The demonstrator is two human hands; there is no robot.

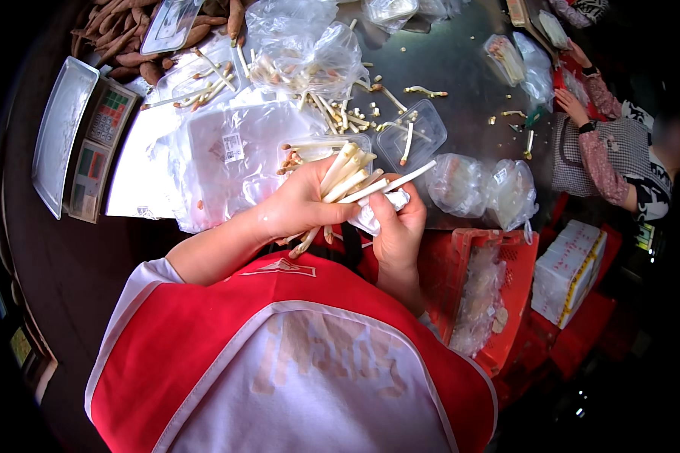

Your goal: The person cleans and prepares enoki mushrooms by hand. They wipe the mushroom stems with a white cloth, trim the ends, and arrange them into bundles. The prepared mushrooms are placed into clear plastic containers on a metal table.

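Note:
My left hand (303, 198) is closed round a bundle of pale root-like vegetable stalks (344, 172), their brownish ends sticking out below it. In my right hand (399, 226) is a crumpled white tissue or cloth (378, 212), pressed against one long pale stalk (411, 176) at the bundle's right side. Just beyond my hands, a clear plastic tray (365, 139) holds more stalks. To its right lies another clear tray (439, 122) with a few stalks in and across it. Loose stalks and short cut pieces (348, 116) are scattered behind, beside a clear plastic bag (311, 56) of stalks.
At the left stands a weighing scale (99, 141) with a metal pan; brown tubers (110, 28) are heaped behind. Bagged packs (459, 184) lie at the right table edge, above a red crate (518, 300) and a white foam box (569, 272). A co-worker's hands (572, 105) are at the far right.

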